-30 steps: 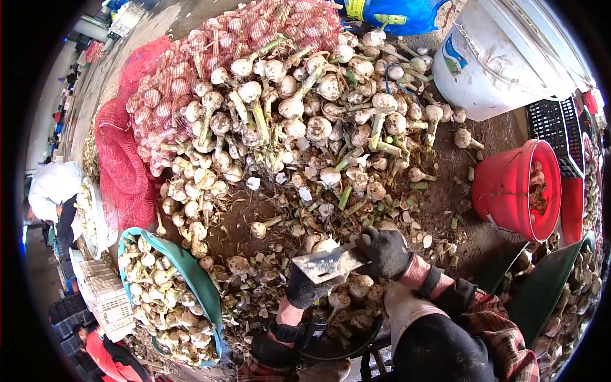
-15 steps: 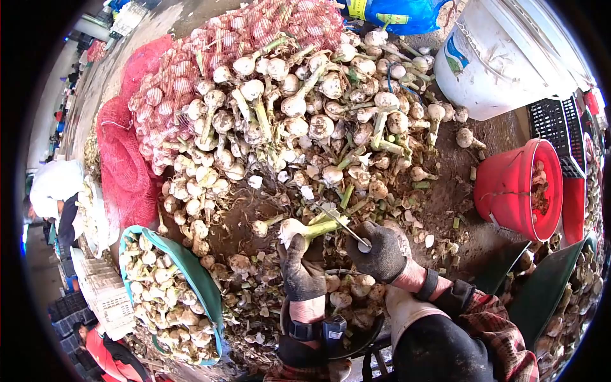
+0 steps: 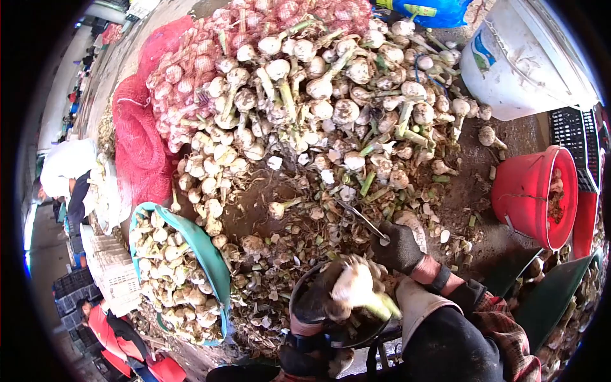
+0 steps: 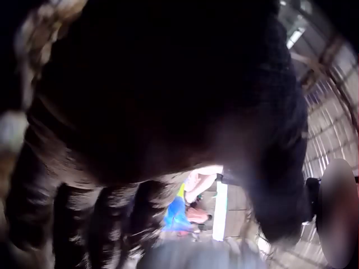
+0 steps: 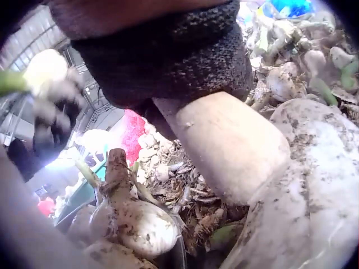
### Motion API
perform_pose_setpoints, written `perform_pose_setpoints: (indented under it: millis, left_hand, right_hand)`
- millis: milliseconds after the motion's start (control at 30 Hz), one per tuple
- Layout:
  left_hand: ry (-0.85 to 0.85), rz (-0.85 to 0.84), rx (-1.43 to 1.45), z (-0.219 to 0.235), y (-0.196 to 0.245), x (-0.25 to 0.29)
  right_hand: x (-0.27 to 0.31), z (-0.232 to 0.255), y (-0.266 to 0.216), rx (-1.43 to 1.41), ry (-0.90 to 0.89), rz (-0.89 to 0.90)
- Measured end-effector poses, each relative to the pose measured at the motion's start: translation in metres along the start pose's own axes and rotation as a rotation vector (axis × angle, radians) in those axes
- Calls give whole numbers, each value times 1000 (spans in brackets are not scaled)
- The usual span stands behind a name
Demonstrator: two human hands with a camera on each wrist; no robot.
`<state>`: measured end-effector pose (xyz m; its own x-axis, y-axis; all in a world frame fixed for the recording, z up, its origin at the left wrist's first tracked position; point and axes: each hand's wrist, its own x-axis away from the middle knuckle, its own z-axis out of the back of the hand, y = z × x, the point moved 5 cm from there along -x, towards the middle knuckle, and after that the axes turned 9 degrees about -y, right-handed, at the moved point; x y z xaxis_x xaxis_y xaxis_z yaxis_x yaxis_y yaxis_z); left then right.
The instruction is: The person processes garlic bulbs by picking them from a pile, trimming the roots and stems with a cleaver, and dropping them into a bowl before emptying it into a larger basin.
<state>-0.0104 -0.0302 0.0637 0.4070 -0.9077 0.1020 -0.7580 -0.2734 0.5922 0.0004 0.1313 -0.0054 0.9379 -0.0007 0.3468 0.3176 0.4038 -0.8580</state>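
My gloved left hand (image 3: 313, 299), blurred, holds a garlic bulb (image 3: 353, 284) by the bulb, its green stem slanting down to the right. The same bulb (image 5: 47, 70) shows at the left of the right wrist view, against the blurred fingers. Under it sits a dark tub (image 3: 299, 286) with garlic bulbs (image 5: 143, 227) in it. My gloved right hand (image 3: 398, 247) grips a broad-bladed knife (image 3: 361, 219), seen nearly edge-on, blade toward the upper left. Its wooden handle (image 5: 230, 145) sticks out of the fist. In the left wrist view, the left hand (image 4: 162, 112) is dark.
A large garlic heap (image 3: 318, 102) lies ahead, beside red mesh sacks (image 3: 137, 146). A teal-rimmed basket (image 3: 213, 274) of garlic stands left. Right are a red bucket (image 3: 522, 194) and a white bucket (image 3: 515, 70). A muddy white boot (image 3: 417, 305) stands beside the tub.
The left hand first lay behind the blade, then held the stemmed bulb up at the knife. Now hand and bulb are lower, over the tub. The right hand keeps the knife; the view has shifted.
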Motion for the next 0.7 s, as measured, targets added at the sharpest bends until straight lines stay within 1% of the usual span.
perform_pose_setpoints:
  millis: [33,67,100,133,200,233,267,300,333,367,400,467,500,533,600,633,667,700]
  left_hand:
    - [-156,183,-728,11,26,14]
    - [-138,346,-543,27,21,31]
    - [111,422,-495,47,32,49]
    - [350,486,-445,66,44,66]
    - [857,350,-1438,105,88,86]
    - [1003,492,-1599,131,91,101]
    - [1149,643,-1755,157,91,116]
    - [1152,642,-1755,180,85,125]
    - [1088,969,-2043,202,74,131]
    - [975,1316,-2310,218,65,137]
    - [972,1315,-2309,228,60,140]
    - [956,1344,-2126,230,60,134]
    - [1059,1163,-2007,224,64,134]
    - [1063,1154,-2012,227,66,136]
    - [1153,571,-1726,225,71,141]
    - [1096,302,-1644,190,85,116]
    - [1023,154,-1613,171,90,101]
    - [958,89,-1561,144,95,79]
  right_hand:
    - [-2,-2,-2,46,-24,36]
    - [-1,-6,-1,86,-48,65]
    - [0,-9,0,131,-108,88]
    - [0,-11,2,132,-122,119]
    - [-1,-11,1,112,-122,113]
    - [-1,-10,-4,114,-123,118]
    - [-2,-8,-7,101,-124,82]
    - [-2,-8,-8,87,-126,44]
    - [-3,-9,-6,88,-127,44]
    - [-3,-10,-4,88,-125,58]
    - [-2,-11,-2,87,-122,72]
    - [-2,-10,-2,91,-125,60]
    - [-2,-10,-3,89,-132,48]
    - [-3,-9,-5,91,-126,54]
    - [-5,-7,-8,46,-104,63]
    - [-7,-6,-13,74,-113,66]
    - [-8,-6,-16,74,-114,54]
    - [-9,-5,-22,89,-95,90]
